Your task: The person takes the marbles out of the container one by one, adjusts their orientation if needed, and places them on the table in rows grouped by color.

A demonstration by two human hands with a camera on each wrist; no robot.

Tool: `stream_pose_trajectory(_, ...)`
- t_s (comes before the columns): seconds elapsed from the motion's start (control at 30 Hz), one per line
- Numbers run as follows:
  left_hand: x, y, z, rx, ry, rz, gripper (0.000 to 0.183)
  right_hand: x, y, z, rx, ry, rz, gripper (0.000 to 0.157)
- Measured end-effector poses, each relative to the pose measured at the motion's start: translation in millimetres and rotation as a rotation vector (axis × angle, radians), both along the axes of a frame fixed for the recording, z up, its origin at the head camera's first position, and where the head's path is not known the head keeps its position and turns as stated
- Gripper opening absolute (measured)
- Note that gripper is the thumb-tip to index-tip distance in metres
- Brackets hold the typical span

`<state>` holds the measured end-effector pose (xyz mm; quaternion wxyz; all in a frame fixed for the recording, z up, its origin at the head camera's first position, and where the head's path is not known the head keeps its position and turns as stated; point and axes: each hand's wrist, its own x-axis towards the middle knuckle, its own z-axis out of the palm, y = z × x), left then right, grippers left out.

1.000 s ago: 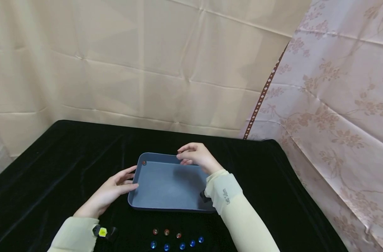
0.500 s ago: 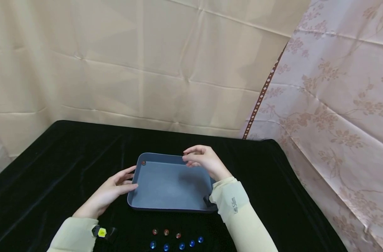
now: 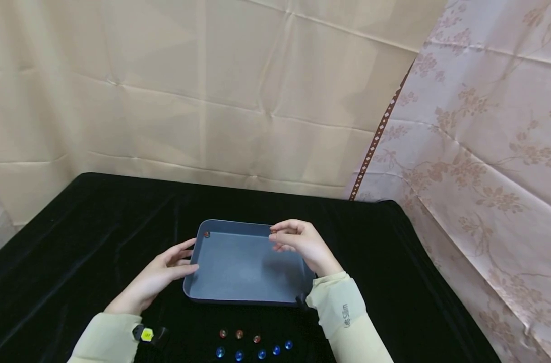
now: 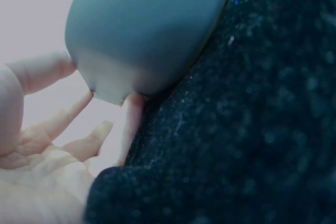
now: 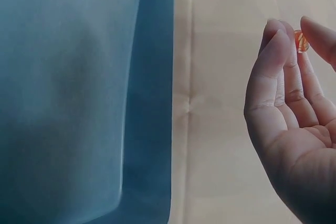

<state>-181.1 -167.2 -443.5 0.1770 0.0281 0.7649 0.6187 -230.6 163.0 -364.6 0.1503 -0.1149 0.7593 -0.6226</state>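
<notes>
A blue-grey rectangular tray (image 3: 243,267) lies on the black cloth. My left hand (image 3: 159,275) holds its left rim, the thumb over the edge and the fingers along the outer side; the left wrist view shows the fingertips meeting the tray wall (image 4: 142,30). Above the tray's back right part, my right hand (image 3: 300,244) pinches an orange-red glass marble (image 5: 302,41) between thumb and fingers. Another reddish marble (image 3: 206,234) rests inside the tray at the back left corner.
In front of the tray, three reddish marbles (image 3: 239,334) form a row on the black cloth (image 3: 121,217). Several blue marbles (image 3: 262,354) form a second row nearer me. A beige curtain (image 3: 166,101) hangs behind the table, a floral one (image 3: 493,166) at the right.
My right hand has moved right and a little nearer to me over the tray, still pinching the marble. The left hand and the tray have stayed almost where they were.
</notes>
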Motion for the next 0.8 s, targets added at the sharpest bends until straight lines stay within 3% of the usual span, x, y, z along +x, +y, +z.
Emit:
stream_pose_trajectory(0.23,0.1,-1,1.7,0.006,-0.008,0.005,0.072,11.3,3,0.5,-0.048,0.009,0.003,0.029)
stream_pose_trajectory(0.8,-0.1,-1,0.5,0.014,0.001,-0.002,0.073,39.5,16,-2.1,-0.023,0.074,0.049,0.017)
